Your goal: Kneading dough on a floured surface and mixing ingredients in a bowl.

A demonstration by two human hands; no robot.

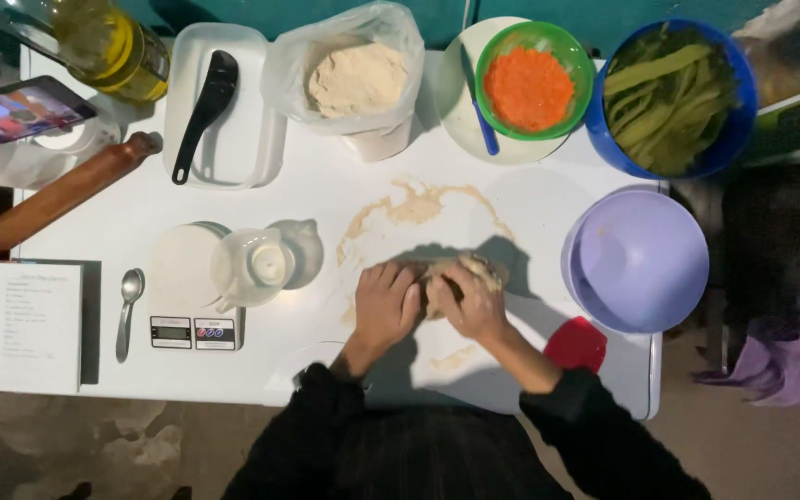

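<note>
Pressing down on a lump of dough (460, 278), I have both hands on it near the front middle of the white worktop (326, 185). My left hand (387, 304) lies flat, fingers spread, against the lump's left side; my right hand (476, 301) curls over its top, gripping it. The dough sits between the hands, its long axis running roughly left to right, with the right hand covering more of it. Behind it is a smear of flour (418, 208). A clear bag (356, 79) holds pale flour, a green bowl (533, 79) holds orange shreds, a blue bowl (670, 97) holds green vegetable strips, and a lilac bowl (639, 259) at my right looks empty.
</note>
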